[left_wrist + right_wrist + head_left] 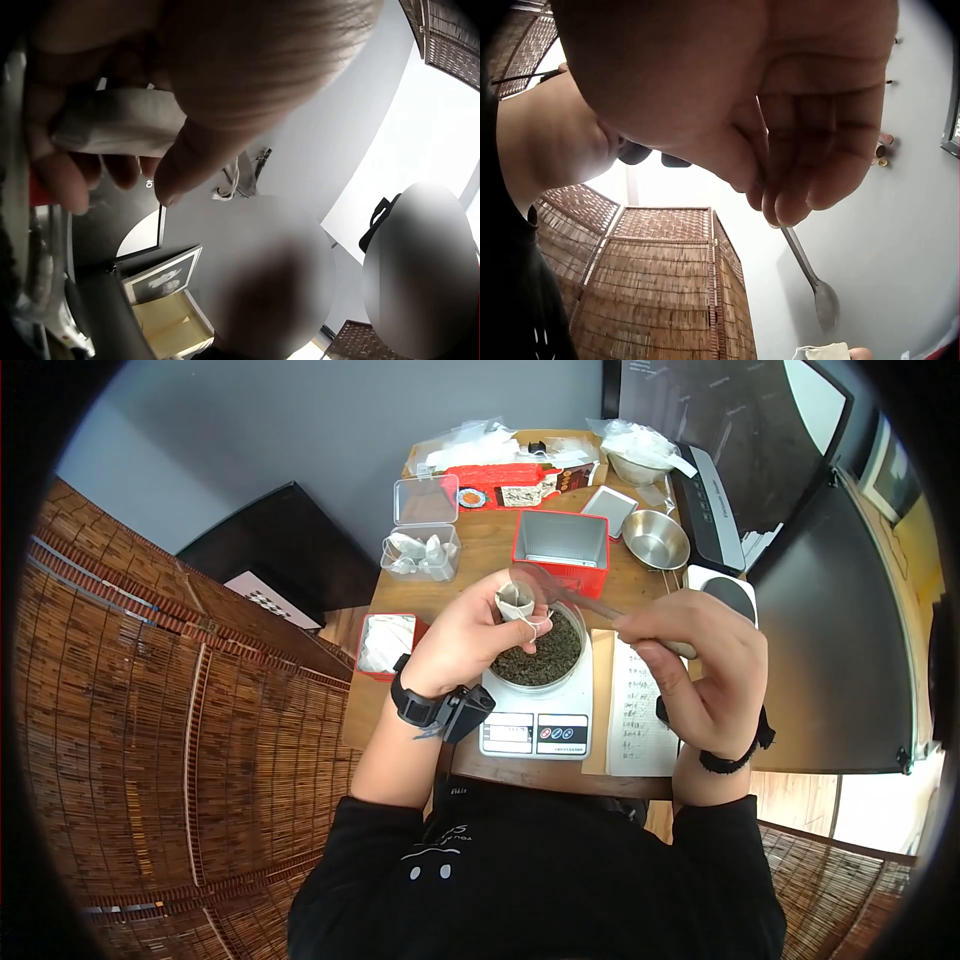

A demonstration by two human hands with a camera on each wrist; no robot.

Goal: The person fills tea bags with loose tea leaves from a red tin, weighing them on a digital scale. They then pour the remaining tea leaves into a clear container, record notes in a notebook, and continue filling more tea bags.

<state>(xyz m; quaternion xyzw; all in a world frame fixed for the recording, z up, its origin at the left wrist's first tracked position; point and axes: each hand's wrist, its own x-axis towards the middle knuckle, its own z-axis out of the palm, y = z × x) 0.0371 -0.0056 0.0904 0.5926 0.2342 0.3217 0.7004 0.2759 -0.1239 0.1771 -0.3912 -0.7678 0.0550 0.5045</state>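
Note:
My left hand (462,638) holds a small white drawstring tea bag (513,606), its mouth open upward and its string hanging by the thumb. The bag (120,124) lies between thumb and fingers in the left wrist view. Close below is a round clear tub of dried green tea leaves (545,663), standing on a white kitchen scale (535,705). My right hand (712,670) pinches the handle of a metal spoon (825,306). In the head view the spoon reaches left toward the bag, its bowl blurred and overlapping the left fingers.
A red tin (565,575) stands behind the tub. At left are a clear box of filled bags (422,555) and a red box of white bags (388,645). A handwritten notebook (640,710) lies right of the scale, a steel pan (655,540) behind it.

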